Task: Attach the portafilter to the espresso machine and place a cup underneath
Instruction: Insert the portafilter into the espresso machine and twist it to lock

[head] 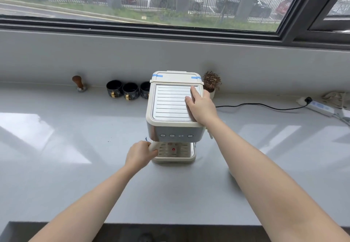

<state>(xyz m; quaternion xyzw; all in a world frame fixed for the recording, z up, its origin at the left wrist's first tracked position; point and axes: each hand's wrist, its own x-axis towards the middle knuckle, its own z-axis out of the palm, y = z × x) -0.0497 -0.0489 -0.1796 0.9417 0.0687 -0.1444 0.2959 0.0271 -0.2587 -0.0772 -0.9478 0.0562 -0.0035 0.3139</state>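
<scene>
My left hand (141, 153) is closed round the portafilter handle (153, 145), which pokes out near-left from under the machine (173, 107) mid-worktop; basket end hidden. Right hand (201, 107) lies flat, fingers spread, on the machine's top, bracing it. Cups (130, 90) wait far-left, closer to my left hand.

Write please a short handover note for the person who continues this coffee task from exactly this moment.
Left hand: closed around the cream portafilter handle, under the front of the espresso machine.
Right hand: flat on the machine's top, steadying it.
Cups: three black ones against the wall, left of the machine.
Drip tray: no cup on it.
Done: portafilter brought to the machine; whether it is locked cannot be seen.
Left: confirm the lock, put a cup underneath.
</scene>
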